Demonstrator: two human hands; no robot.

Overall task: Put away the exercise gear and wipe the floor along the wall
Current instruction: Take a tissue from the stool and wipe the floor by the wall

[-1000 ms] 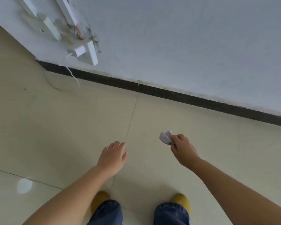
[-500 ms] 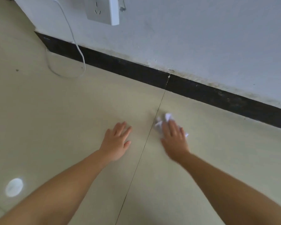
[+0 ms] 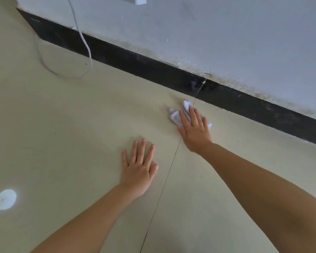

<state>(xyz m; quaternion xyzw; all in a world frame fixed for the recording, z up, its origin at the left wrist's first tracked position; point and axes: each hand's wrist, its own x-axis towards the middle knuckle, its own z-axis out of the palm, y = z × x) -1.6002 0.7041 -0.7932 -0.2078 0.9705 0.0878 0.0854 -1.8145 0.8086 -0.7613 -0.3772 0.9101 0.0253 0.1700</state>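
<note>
A crumpled white tissue (image 3: pixel 176 115) lies on the beige tiled floor (image 3: pixel 80 125), close to the black skirting board (image 3: pixel 153 70). My right hand (image 3: pixel 194 132) presses flat on the tissue with the fingers spread, covering its right half. My left hand (image 3: pixel 140 167) rests palm down on the floor, fingers apart, holding nothing, a little nearer to me and to the left of a tile joint (image 3: pixel 169 172). No exercise gear is in view.
A white cable (image 3: pixel 84 42) hangs from a wall socket (image 3: pixel 135 0) at the top edge and loops onto the floor. The pale wall (image 3: pixel 226 33) runs diagonally across the top. A bright round light spot (image 3: pixel 5 199) shows on the floor at the lower left.
I have dropped low to the floor. My right hand went from pinching the tissue in the air to pressing it flat near the skirting, and my left hand came down onto the tile.
</note>
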